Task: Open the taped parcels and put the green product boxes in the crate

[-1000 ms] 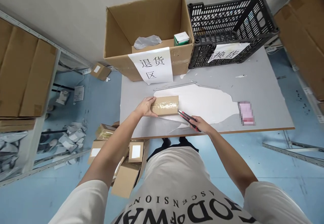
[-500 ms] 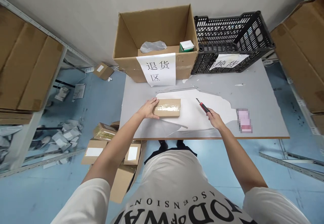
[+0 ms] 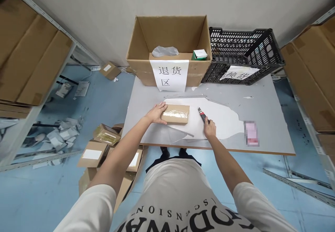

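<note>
A small brown cardboard box (image 3: 176, 114), with shiny clear tape along its top, lies on a white sheet (image 3: 222, 116) on the table. My left hand (image 3: 157, 114) grips the box's left end, thumb at the near side and fingers over the far corner. To the right of the box, my right hand (image 3: 210, 128) is closed around a black and red utility knife (image 3: 202, 115). Its tip points up and to the left, apart from the box. I cannot make out clearly how far the blade sticks out.
At the table's back stand a large open carton (image 3: 141, 73) with a paper sign and a black plastic crate (image 3: 242, 55). A pink, pixelated item (image 3: 251, 133) lies at the right on the grey tabletop (image 3: 274, 120). Cardboard boxes (image 3: 91, 153) are piled on the floor at left.
My right hand has come left with the utility knife, closer to the box, and the knife is held steeper. My left hand stays on the box. The camera view has shifted slightly.
</note>
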{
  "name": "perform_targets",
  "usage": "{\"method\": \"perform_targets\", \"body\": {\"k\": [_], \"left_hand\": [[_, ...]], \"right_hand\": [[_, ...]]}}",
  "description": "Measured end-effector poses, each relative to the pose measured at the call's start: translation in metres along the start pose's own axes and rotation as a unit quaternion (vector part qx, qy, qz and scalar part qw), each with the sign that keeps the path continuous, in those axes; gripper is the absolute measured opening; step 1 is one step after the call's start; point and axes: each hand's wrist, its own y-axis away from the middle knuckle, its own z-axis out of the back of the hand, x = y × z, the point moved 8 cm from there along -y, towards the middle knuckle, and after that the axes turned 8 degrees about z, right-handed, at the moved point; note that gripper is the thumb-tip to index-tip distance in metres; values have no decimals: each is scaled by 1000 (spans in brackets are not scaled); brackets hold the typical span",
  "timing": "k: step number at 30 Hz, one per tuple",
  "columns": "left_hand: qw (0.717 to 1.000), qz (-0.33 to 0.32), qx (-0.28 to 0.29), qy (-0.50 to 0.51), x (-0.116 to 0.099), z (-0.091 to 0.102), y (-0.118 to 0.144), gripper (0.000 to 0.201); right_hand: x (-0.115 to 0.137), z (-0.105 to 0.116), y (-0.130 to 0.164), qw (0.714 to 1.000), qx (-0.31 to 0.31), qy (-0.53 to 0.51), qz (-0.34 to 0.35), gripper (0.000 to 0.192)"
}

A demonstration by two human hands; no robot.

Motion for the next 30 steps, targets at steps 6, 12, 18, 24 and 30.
{"method": "perform_targets", "body": {"k": [6,12,18,24,30], "left_hand": [[1000,-2,-2,-7,-2,0,1,119],[999,-6,-27,-22,-8,5,12,110],[976,168,-116,71,17,-2,51,95],[986,124,-103,33,7,-17,57,74],[989,106,-102,22,6,-21,53,63]], "right_hand": [[-1,-11,4,1000,-21,-22,-5,64],[13,16,1,997,-64,-42,-4,60],[96,94,-42,959,-71,-169,218,60],[177,100,-83,928,92,-115,341,72],[188,74,-82,922,172,-32,346,73]]}}
